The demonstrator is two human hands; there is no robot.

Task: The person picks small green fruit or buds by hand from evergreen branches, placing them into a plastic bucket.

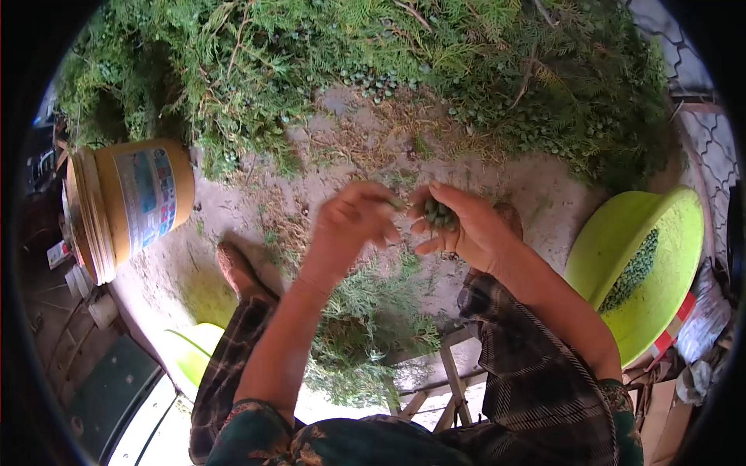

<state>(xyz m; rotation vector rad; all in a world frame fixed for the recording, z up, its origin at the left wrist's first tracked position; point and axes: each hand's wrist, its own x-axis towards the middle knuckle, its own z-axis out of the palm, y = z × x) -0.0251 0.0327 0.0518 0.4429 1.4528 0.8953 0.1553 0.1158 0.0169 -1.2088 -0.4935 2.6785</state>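
Observation:
Several small green conifer cones (440,215) lie gathered in my right hand (480,229), its fingers curled around them. My left hand (351,221) is just beside it, a little apart and smeared by motion. Its thumb and fingertips come together at a small greenish bit, too blurred to name. Below both hands, a leafy conifer branch (369,307) rests between my knees. More cones (639,273) fill the bottom of a tilted lime-green basin (678,233) at the right.
A big heap of cut conifer branches (435,46) spreads across the far side. On the left, a yellow bucket (172,182) with a label stands near my foot. Another lime-green container (194,353) shows beside my left leg. Dry plant scraps (373,132) litter the concrete floor.

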